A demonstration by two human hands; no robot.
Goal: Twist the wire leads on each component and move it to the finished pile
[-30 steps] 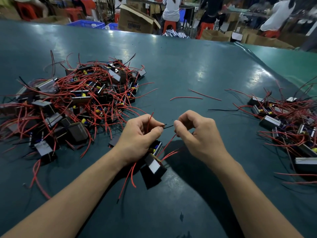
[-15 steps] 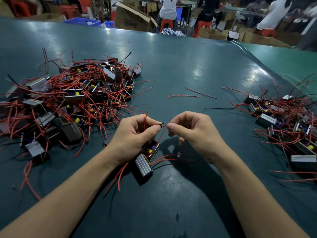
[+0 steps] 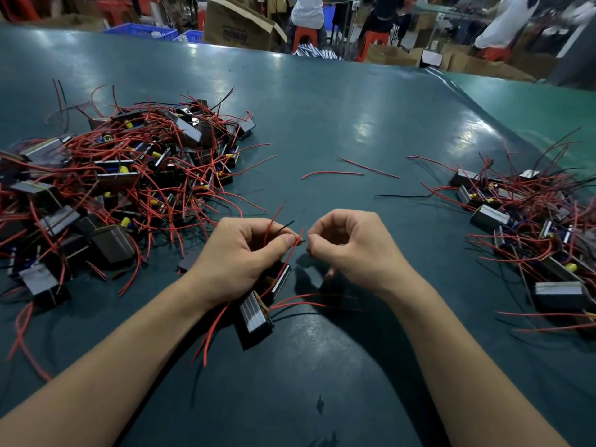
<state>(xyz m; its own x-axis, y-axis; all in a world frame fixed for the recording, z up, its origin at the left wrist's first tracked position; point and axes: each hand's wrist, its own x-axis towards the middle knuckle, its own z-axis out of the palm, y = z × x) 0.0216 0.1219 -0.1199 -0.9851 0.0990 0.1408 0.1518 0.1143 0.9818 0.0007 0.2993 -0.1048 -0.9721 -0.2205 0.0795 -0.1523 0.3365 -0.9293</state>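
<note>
Both hands meet at table centre. Left hand (image 3: 240,253) curls round small black box-shaped components with silvery laminated faces (image 3: 258,309), thumb pinching thin red and black insulated wire leads (image 3: 292,240). Right hand (image 3: 351,250) has fingertips pinched at the lead tips; too fine to tell exactly which strands it holds.

Large tangled heap of like components with red leads (image 3: 129,175) lies to the left, smaller pile of the same (image 3: 529,227) to the right; which is the finished one I cannot tell for sure.

Risks, as I judge: springy, slick leads slipping from the pinch; more than one unit held, so dangling wires may snag.

Glossy teal tabletop (image 3: 338,124), smooth and reflective; loose red wire offcuts (image 3: 351,171) lie on it.
</note>
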